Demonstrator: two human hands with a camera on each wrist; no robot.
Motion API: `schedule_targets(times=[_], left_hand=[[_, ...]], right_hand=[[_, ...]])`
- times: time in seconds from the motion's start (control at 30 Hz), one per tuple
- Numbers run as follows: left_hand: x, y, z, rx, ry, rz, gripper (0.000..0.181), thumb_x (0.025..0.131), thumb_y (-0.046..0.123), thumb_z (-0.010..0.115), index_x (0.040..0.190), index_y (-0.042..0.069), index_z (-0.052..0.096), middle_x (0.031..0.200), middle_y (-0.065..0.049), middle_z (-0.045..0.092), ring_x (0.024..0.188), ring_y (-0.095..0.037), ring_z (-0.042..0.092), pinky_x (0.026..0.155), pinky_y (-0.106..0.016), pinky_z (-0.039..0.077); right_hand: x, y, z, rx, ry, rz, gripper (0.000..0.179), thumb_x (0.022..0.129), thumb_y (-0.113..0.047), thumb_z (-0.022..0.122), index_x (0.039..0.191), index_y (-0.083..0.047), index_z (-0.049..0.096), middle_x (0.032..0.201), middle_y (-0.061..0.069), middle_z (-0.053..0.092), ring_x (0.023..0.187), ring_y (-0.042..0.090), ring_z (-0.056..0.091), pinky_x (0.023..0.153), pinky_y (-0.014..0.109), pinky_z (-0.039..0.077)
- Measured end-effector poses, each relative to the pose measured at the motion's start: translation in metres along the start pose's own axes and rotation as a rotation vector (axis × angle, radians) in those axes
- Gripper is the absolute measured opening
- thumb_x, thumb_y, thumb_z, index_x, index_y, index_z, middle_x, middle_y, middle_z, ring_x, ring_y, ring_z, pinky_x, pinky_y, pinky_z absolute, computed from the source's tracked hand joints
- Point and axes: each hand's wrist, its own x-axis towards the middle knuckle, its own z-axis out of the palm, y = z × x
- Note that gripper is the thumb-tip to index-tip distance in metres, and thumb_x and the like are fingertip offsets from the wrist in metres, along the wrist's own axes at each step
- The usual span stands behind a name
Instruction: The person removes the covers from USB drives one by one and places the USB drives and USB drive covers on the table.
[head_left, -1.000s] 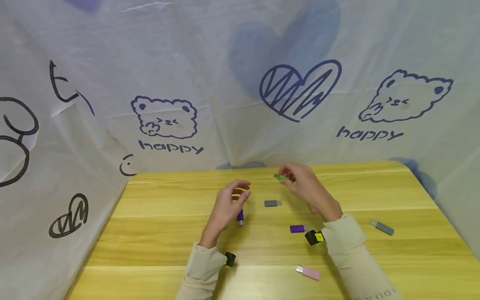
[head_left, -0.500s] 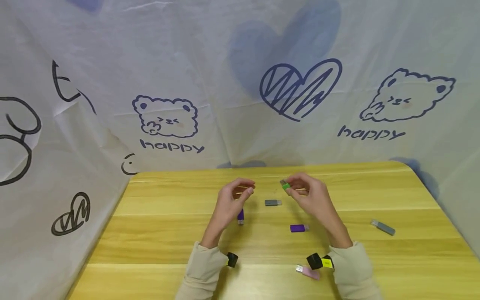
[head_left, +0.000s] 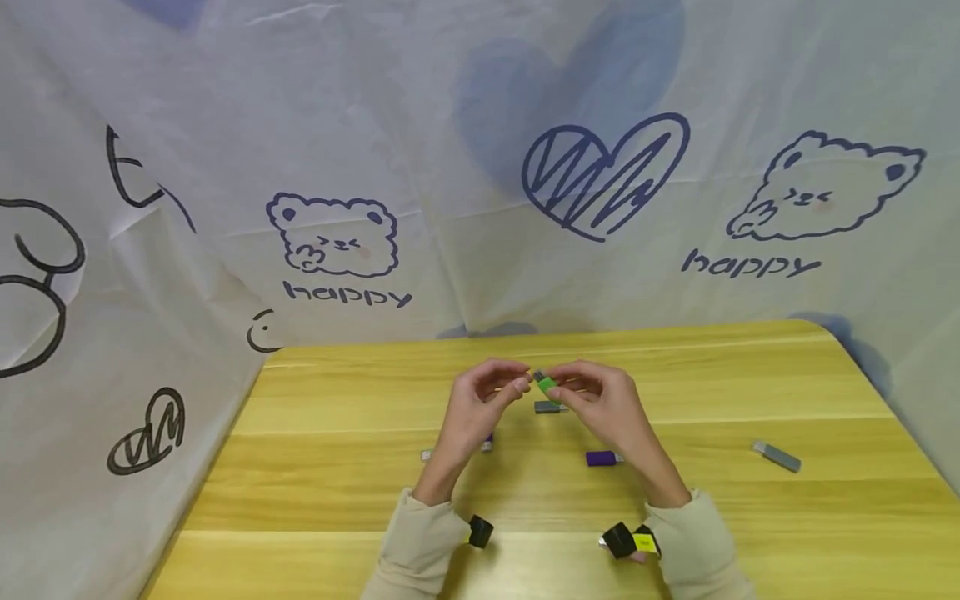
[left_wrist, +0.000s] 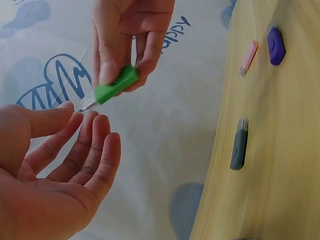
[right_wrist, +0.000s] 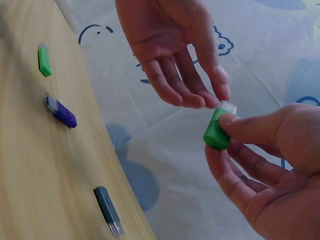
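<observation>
My right hand [head_left: 600,400] pinches a green USB stick [right_wrist: 216,131] between thumb and fingers, above the table. The stick's clear-capped end [left_wrist: 89,101] points toward my left hand [head_left: 483,400]. The left thumb and forefinger tips are right at that end, and whether they grip it I cannot tell; the other left fingers are loosely bent. Below the hands lies a grey USB stick [head_left: 547,407]. A purple USB stick [head_left: 600,458] is near the right forearm. Another purple stick [right_wrist: 61,114] and a second green stick [right_wrist: 44,60] lie on the left side, mostly hidden from the head view.
The wooden table [head_left: 300,467] also bears a grey USB stick [head_left: 777,457] at the right and a pink stick [left_wrist: 248,57]. Another pink stick [head_left: 637,557] is partly covered by the right wrist camera [head_left: 619,540]. A printed cloth [head_left: 480,275] hangs behind.
My right hand has brought the green USB stick left and slightly down from the table's far side to the left fingertips. The left hand has shifted slightly right.
</observation>
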Motion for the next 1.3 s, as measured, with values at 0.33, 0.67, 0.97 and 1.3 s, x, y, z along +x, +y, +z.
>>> schedule_targets(times=[0.33,0.67,0.97,1.3], left_hand=[[0.000,0.002,0.009,-0.053,0.028,0.010,0.016,0.097,0.002,0.071,0.111,-0.005,0.072,0.105,-0.017,0.073,0.087,-0.026,0.071,0.082,-0.046,0.060],[0.000,0.003,0.011,-0.074,0.099,-0.024,0.012,0.092,0.002,0.076,0.102,-0.006,0.076,0.098,-0.017,0.075,0.080,-0.015,0.070,0.077,-0.032,0.060],[-0.001,0.011,-0.003,-0.140,0.205,-0.070,0.016,0.091,0.004,0.078,0.102,-0.007,0.076,0.095,-0.013,0.077,0.079,-0.015,0.072,0.079,-0.030,0.060],[-0.001,0.011,-0.031,-0.153,0.254,-0.047,0.016,0.092,0.000,0.075,0.104,-0.011,0.073,0.096,-0.016,0.076,0.080,-0.020,0.073,0.078,-0.032,0.061]], right_hand=[[-0.005,-0.005,0.002,0.072,0.010,-0.015,0.016,0.090,-0.009,0.080,0.105,-0.003,0.079,0.102,0.011,0.077,0.092,0.024,0.075,0.079,0.027,0.060],[-0.007,-0.008,0.002,0.052,-0.015,-0.029,0.016,0.091,-0.007,0.078,0.106,-0.002,0.078,0.103,0.012,0.076,0.093,0.024,0.075,0.080,0.026,0.060],[-0.005,-0.011,0.000,0.023,-0.051,-0.012,0.017,0.091,-0.008,0.079,0.107,-0.003,0.078,0.103,0.011,0.076,0.088,0.021,0.075,0.076,0.026,0.060],[-0.004,-0.009,-0.006,-0.003,-0.089,0.017,0.022,0.093,-0.005,0.076,0.115,-0.001,0.075,0.109,0.013,0.075,0.091,0.022,0.074,0.078,0.027,0.060]])
